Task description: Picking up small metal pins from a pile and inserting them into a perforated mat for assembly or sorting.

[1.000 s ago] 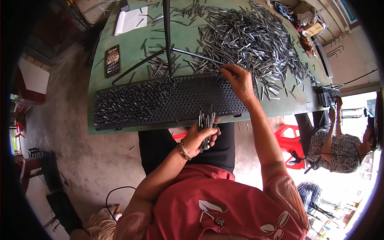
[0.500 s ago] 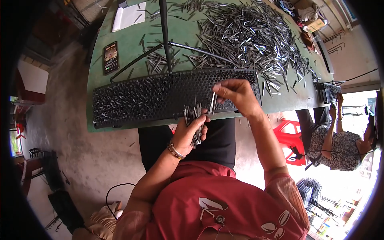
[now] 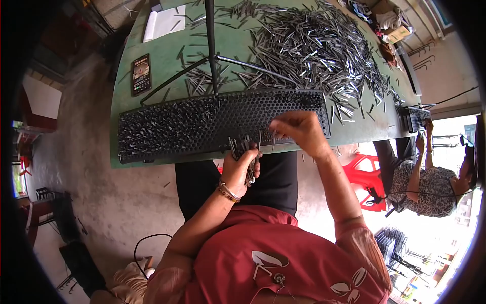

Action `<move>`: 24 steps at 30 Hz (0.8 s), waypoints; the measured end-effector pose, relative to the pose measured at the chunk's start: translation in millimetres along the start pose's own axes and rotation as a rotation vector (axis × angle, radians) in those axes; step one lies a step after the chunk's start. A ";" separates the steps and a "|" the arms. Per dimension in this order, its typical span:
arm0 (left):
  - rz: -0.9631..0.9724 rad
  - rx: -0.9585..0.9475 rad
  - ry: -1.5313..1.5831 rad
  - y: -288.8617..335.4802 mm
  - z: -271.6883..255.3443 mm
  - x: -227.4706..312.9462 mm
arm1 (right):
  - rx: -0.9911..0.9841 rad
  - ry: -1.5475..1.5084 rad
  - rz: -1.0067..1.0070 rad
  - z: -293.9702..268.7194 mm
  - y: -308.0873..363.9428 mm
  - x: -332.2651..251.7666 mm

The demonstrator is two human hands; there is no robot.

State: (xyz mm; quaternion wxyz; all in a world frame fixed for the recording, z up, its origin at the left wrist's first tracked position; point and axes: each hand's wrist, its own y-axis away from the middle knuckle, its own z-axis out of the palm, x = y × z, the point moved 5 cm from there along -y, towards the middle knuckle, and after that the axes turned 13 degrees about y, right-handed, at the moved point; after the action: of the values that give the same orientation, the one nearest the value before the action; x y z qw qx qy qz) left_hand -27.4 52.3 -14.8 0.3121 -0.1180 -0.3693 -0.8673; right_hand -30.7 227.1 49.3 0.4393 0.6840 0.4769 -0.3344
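My left hand (image 3: 242, 168) is closed round a bundle of thin dark metal strips (image 3: 240, 147), just off the near table edge. To its right, my right hand (image 3: 304, 133) hovers over a long black perforated panel (image 3: 243, 112) in a pinch. A single thin strip hangs below those fingertips; the fingers are slightly blurred. Many strips (image 3: 162, 124) stand upright in the panel's left part, while rows of bare holes show in its middle. More strips fill holes towards its far right corner.
A large heap of loose strips (image 3: 324, 50) covers the green table (image 3: 167, 50) at the back right. A thin black metal stand (image 3: 211, 45) rises behind the panel. A phone (image 3: 141, 74) and white paper (image 3: 165, 23) lie at left. Another person (image 3: 425, 185) works at right beside a red chair (image 3: 365, 177).
My right hand has moved down slightly, and its strip now hangs lower and shows less of its length. The bundle in my left hand has shifted slightly left and tilted.
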 end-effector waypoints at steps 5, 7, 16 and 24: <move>-0.080 -0.021 0.039 4.8 6.0 -5.2 | 0.517 0.249 -0.297 -38.7 -27.0 -15.4; -0.094 -0.034 0.025 6.6 7.0 -8.7 | 0.548 0.311 -0.310 -42.2 -36.8 -14.2; -0.076 -0.085 -0.062 7.9 -0.3 -6.6 | 0.626 0.515 -0.515 -43.5 -49.9 -5.9; -0.117 -0.092 -0.044 10.1 -0.1 -4.5 | 0.650 0.595 -0.555 -42.0 -49.5 -10.6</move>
State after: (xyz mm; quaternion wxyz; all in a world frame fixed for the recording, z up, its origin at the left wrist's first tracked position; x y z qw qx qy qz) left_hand -17.6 48.9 -11.1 0.2469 -0.1296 -0.3421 -0.8974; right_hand -79.3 269.8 61.0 -0.0556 0.6983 0.6160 -0.3604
